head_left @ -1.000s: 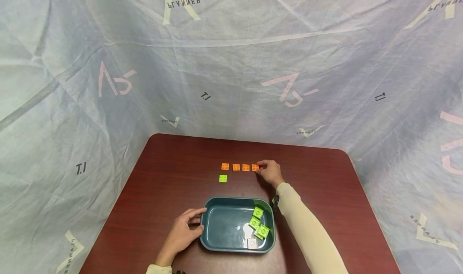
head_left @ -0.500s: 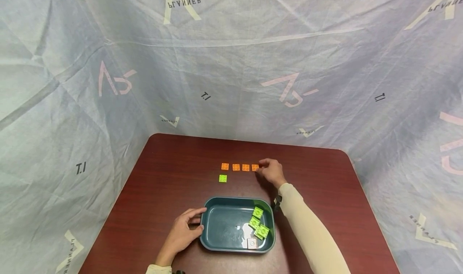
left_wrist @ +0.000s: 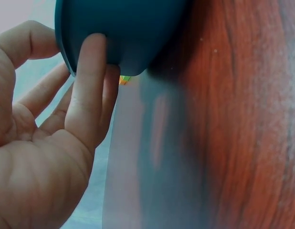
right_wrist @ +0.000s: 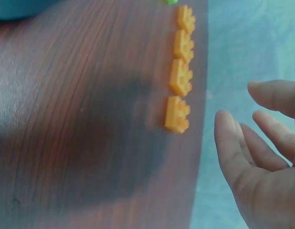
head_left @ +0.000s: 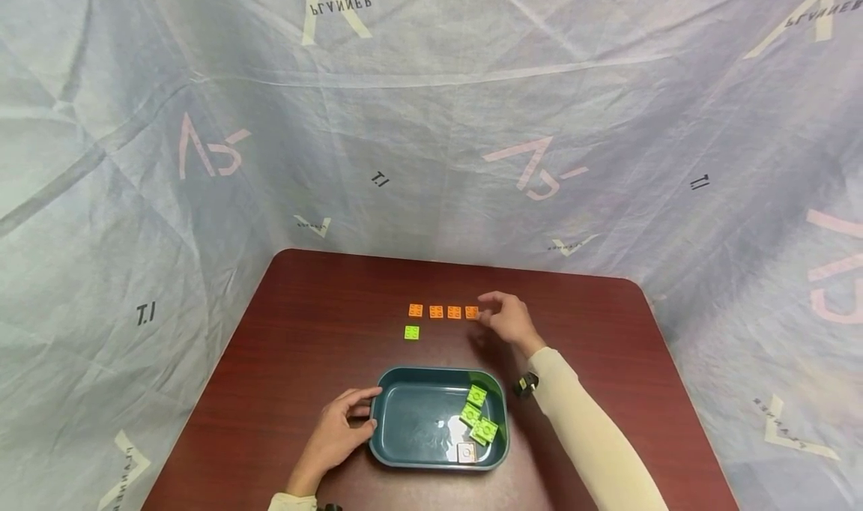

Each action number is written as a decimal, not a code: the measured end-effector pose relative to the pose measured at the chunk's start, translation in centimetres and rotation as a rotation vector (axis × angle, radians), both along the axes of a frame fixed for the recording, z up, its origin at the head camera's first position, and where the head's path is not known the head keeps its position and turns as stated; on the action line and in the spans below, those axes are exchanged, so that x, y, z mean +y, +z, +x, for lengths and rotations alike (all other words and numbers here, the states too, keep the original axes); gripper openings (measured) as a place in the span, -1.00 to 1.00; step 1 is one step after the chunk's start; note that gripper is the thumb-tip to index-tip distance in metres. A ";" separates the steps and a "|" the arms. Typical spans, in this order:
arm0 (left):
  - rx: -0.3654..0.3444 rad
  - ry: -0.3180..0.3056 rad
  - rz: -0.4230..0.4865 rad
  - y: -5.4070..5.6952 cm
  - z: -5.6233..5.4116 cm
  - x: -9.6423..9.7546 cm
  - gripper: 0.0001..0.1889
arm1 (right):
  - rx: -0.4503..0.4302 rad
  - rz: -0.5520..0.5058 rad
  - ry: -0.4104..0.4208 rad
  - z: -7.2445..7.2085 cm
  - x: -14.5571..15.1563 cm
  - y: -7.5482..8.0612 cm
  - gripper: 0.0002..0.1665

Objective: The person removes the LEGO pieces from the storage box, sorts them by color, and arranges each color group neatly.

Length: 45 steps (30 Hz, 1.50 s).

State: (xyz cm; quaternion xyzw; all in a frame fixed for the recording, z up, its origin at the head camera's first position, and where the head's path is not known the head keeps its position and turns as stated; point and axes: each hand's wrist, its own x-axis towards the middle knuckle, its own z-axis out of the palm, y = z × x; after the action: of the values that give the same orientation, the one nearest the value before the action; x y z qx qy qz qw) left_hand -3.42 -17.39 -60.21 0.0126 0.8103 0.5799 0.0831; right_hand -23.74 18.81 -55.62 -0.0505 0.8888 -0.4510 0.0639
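Four-studded orange bricks stand in a row at mid-table, and my right hand point(head_left: 512, 321) is at the row's right end, beside the last orange brick point(head_left: 471, 312). The right wrist view shows a gap between its fingertips and that orange brick point(right_wrist: 176, 114); nothing is held. A lime green brick point(head_left: 412, 333) sits in front of the row's left end. With thumb and fingers extended, my left hand point(head_left: 337, 432) touches the left end of a dark teal tray point(head_left: 411, 425). One finger presses the tray's outer wall point(left_wrist: 133, 28); other fingertips are partly hidden.
Inside the tray's right side lie several lime green bricks point(head_left: 470, 414), some overlapping, and one pale square brick point(head_left: 467, 452). The reddish-brown wooden table point(head_left: 270, 361) ends before a grey printed cloth point(head_left: 431, 159) that hangs behind and at both sides.
My right hand has drawn slightly back to the right, away from the last orange brick, which stays in the row. The left hand and tray keep their places; the head view has shifted slightly.
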 end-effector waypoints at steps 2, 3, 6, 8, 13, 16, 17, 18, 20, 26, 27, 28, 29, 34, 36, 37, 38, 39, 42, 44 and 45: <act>-0.005 -0.004 0.004 0.0 0.0 -0.1 -0.45 | 0.002 0.000 0.020 0.5 -0.2 0.5 -0.54; -0.008 -0.005 0.007 -0.1 0.0 -0.1 -0.46 | 0.003 0.000 0.032 0.8 -0.2 0.7 -0.54; -0.024 -0.007 0.025 -0.1 0.0 -0.2 -0.46 | 0.008 0.010 0.071 1.5 -0.4 1.2 -0.55; -0.036 -0.008 0.043 0.0 0.0 -0.2 -0.46 | 0.017 0.016 0.100 1.9 -0.5 1.4 -0.55; -0.068 -0.009 0.093 0.0 0.1 -0.3 -0.46 | 0.029 0.009 0.165 3.2 -0.6 2.3 -0.58; -0.083 -0.008 0.119 0.0 0.1 -0.3 -0.46 | 0.019 -0.007 0.197 4.0 -0.7 2.7 -0.59; -0.087 -0.007 0.127 0.0 0.1 -0.3 -0.46 | 0.011 -0.010 0.204 4.2 -0.7 2.7 -0.59; -0.092 -0.007 0.134 0.0 0.2 -0.2 -0.46 | 0.008 -0.009 0.214 4.5 -0.7 2.8 -0.59; -0.100 -0.007 0.146 0.0 0.2 -0.2 -0.46 | -0.001 -0.018 0.236 5.1 -0.7 2.8 -0.57; -0.107 -0.009 0.155 0.1 0.1 -0.2 -0.46 | -0.043 -0.024 0.339 6.6 -0.6 2.6 -0.59; -0.107 -0.010 0.155 0.1 0.1 -0.2 -0.47 | -0.049 -0.020 0.363 6.8 -0.5 2.5 -0.60; -0.107 -0.011 0.155 0.1 0.1 -0.2 -0.47 | -0.057 -0.018 0.387 7.0 -0.5 2.5 -0.60; -0.107 -0.010 0.155 0.1 0.0 -0.2 -0.47 | -0.064 -0.013 0.410 7.2 -0.4 2.4 -0.60; -0.112 -0.014 0.150 0.1 0.0 -0.2 -0.47 | -0.109 -0.029 0.530 8.0 -0.2 2.1 -0.60; -0.114 -0.014 0.147 0.1 0.0 -0.2 -0.47 | -0.133 -0.049 0.578 8.4 -0.2 1.9 -0.59; -0.114 -0.014 0.144 0.1 0.0 -0.2 -0.47 | -0.144 -0.055 0.598 8.5 -0.3 1.8 -0.60; -0.113 -0.012 0.143 0.1 0.0 -0.2 -0.47 | -0.157 -0.060 0.619 8.7 -0.4 1.7 -0.60; -0.112 -0.009 0.140 0.1 0.0 -0.2 -0.47 | -0.174 -0.068 0.635 8.9 -0.5 1.6 -0.60; -0.111 -0.005 0.137 0.2 -0.1 -0.1 -0.47 | -0.216 -0.073 0.678 9.4 -0.9 1.1 -0.62; -0.113 -0.003 0.140 0.2 -0.1 -0.1 -0.47 | -0.238 -0.067 0.704 9.7 -1.2 0.7 -0.66; -0.115 -0.003 0.139 0.3 0.0 -0.1 -0.47 | -0.246 -0.063 0.717 9.9 -1.3 0.5 -0.68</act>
State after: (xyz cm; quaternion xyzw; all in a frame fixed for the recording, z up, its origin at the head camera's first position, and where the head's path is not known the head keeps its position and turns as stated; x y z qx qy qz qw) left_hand -3.46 -17.47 -59.94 -0.0137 0.7621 0.6343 0.1292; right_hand -13.84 17.51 -55.09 -0.3058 0.7860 -0.4299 0.3223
